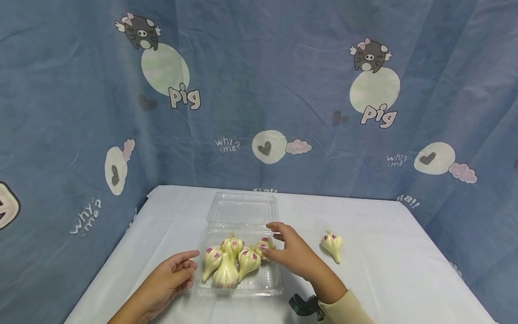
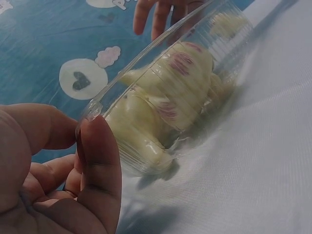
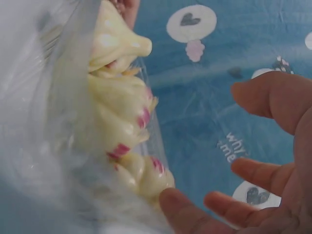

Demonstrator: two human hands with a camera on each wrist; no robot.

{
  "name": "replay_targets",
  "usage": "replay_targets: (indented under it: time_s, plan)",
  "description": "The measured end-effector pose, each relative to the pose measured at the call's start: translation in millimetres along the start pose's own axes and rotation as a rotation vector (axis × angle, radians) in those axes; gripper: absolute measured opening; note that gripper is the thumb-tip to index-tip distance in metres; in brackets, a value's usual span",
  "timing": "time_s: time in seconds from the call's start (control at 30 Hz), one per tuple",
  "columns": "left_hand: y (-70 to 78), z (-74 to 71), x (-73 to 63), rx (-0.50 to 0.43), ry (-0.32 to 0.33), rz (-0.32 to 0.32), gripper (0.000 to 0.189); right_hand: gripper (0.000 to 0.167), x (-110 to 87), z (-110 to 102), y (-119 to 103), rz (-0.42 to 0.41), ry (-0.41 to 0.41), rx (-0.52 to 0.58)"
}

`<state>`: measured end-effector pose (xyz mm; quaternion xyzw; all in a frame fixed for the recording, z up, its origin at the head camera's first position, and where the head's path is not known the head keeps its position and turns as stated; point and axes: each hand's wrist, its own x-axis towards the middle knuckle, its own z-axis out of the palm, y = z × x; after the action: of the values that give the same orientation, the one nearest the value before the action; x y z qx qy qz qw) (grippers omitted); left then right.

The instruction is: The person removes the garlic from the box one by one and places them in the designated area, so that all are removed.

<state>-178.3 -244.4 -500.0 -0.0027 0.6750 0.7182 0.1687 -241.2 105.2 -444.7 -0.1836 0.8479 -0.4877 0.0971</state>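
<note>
A clear plastic clamshell box (image 1: 269,284) lies with its lid (image 1: 243,211) folded back on the white-covered table. Several garlic bulbs (image 1: 226,274), cream with purple marks, sit inside. My left hand (image 1: 171,276) pinches the rim at the box's left side between thumb and finger, as the left wrist view shows. Over the box's right edge my right hand (image 1: 293,252) has its fingers spread, close to the rightmost garlic bulb (image 1: 264,245); in the right wrist view a fingertip (image 3: 175,204) overlaps a bulb, and I cannot tell whether they touch.
One more garlic bulb (image 1: 332,245) lies on the white tablecloth (image 1: 388,270) to the right of the box. A dark green strap-like object (image 1: 303,305) shows by the right wrist. Blue printed curtain (image 1: 259,90) stands behind and at both sides.
</note>
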Motion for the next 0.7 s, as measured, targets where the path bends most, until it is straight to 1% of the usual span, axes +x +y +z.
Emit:
replay_targets:
  time_s: [0.2, 0.37, 0.53, 0.7]
  plan:
    - [-0.3, 0.0, 0.0, 0.002, -0.003, 0.004, 0.067, 0.064, 3.2, 5, -7, 0.039, -0.011, -0.020]
    - [-0.3, 0.4, -0.2, 0.002, -0.013, 0.009, 0.069, 0.066, 6.8, 10, -14, 0.047, -0.025, -0.026]
    - [-0.3, 0.9, -0.1, -0.002, -0.021, -0.003, 0.069, 0.066, 10.0, 15, -15, 0.044, -0.048, 0.000]
    - [1.5, 0.9, -1.0, 0.003, -0.018, 0.003, 0.068, 0.065, 13.7, 17, -16, 0.066, -0.074, 0.024]
